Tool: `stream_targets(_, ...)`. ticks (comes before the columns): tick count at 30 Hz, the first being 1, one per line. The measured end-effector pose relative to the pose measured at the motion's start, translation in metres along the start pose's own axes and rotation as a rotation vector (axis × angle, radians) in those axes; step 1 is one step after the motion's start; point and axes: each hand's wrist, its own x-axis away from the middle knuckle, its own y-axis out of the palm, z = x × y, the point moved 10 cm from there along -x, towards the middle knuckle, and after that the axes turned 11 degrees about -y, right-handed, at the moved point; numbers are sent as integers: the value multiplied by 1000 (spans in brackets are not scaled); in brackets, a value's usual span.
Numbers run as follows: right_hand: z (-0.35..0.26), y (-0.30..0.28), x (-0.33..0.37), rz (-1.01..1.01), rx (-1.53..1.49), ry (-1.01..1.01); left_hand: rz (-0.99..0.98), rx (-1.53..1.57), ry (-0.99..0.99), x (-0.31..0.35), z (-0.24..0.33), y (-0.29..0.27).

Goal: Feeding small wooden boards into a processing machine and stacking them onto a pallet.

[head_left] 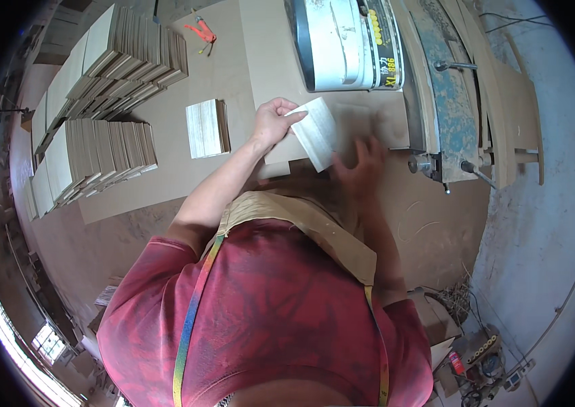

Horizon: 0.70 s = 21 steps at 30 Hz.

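A pale rectangular panel (pixel 316 134) slants in the left hand (pixel 276 123).

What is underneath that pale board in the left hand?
A brown sheet shows beyond the upper edge of the pale board. The left hand holds the board by its left side. Whatever lies directly beneath is covered.

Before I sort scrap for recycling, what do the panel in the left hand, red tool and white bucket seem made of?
Panel: probably wood, matte; pale, streaky grain. Red tool: perhaps plastic grips, evenly bright; the rest too small to judge. White bucket: likely plastic, smooth with faint sheen; painted metal possible.
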Motion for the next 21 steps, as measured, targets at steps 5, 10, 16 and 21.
stream_targets(5, 61, -7, -21, 48, 289, 18, -127, 65, 6, 15, 7, -17)
stream_targets(10, 172, 35, -26, 353, -125, 249, -116, -113, 109, -29, -49, 13)
stream_targets(16, 26, 42, -13, 103, -168, -163, 7, -2, 50, -12, -46, 16)
stream_targets(21, 11, 38, 13, -214, -1, 33, 2, -49, 99, -39, -47, 30)
